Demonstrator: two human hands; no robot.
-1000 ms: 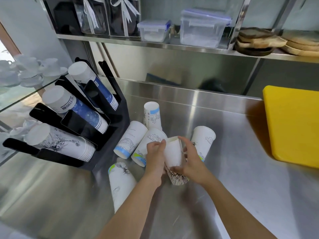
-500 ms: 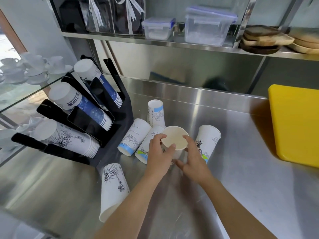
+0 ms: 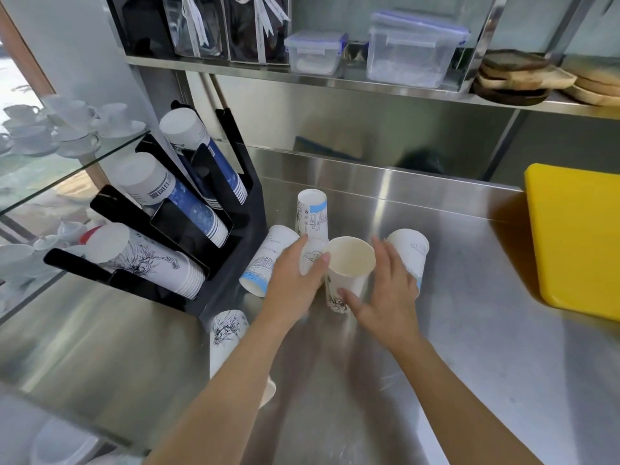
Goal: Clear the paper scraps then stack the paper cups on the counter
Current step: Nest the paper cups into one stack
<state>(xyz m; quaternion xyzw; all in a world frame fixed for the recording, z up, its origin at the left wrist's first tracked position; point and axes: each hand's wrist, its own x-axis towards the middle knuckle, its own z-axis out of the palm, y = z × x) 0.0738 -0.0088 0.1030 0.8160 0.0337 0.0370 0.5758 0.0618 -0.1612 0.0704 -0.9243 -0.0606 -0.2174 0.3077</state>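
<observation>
- Head view showed the left hand (image 3: 295, 280) with fingers (image 3: 317, 263) loosely spread, thumb tip at the rim of the upright cup (image 3: 349, 270), gripping nothing.
- Right hand (image 3: 385, 290) was likewise spread open, thumb low against that cup's wall, the other fingers reaching toward the inverted cup (image 3: 411, 255) just right of it.
- A second earlier both hands had held this cup tilted; it now stood mouth-up on the worktop (image 3: 469, 330), released, likely the base of the stack.
- Around it lay unstacked cups: a lying cup (image 3: 268, 260) to the left, an inverted one (image 3: 312, 214) farther back, another (image 3: 226, 333) nearer.
- No paper scraps were visible, so stacking had seemingly just started.
- Cup dispenser rack (image 3: 231, 250) stood far left.
</observation>
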